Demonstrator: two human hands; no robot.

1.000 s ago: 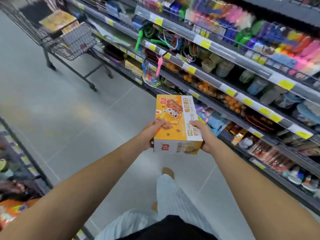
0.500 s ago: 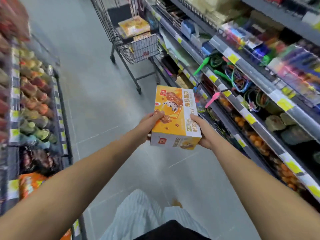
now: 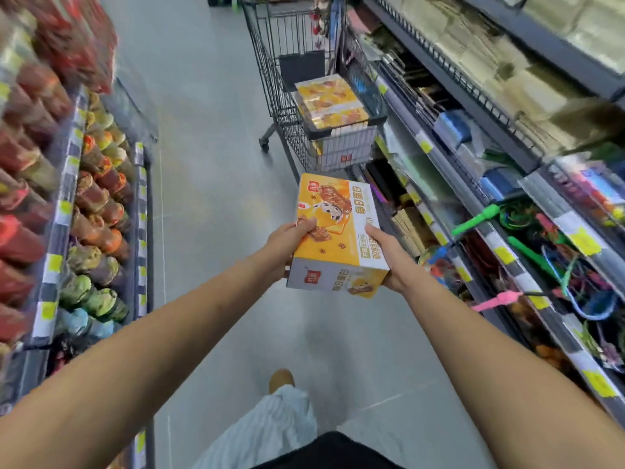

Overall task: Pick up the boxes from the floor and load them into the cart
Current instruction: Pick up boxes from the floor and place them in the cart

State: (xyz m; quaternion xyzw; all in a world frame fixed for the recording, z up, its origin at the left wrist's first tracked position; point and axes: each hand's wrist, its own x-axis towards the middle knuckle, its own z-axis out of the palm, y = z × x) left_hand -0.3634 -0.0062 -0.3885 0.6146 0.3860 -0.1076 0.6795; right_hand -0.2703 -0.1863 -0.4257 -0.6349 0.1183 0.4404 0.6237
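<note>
I carry an orange and white food box flat in front of me, above the aisle floor. My left hand grips its left edge, thumb on top. My right hand grips its right edge, thumb on top as well. Straight ahead stands a black wire shopping cart close to the right-hand shelves. Inside the cart lie matching orange boxes, stacked at the near end of the basket. The cart's near rim is a short way beyond the held box.
Shelves full of packaged goods line the left side of the aisle. Shelves with stationery and toys run along the right, close to the cart. Grey floor runs between them. My leg and shoe show below.
My view has swung left to face down the aisle, and the cart has drawn much closer and moved to the centre. Both hands keep the same hold on the box.
</note>
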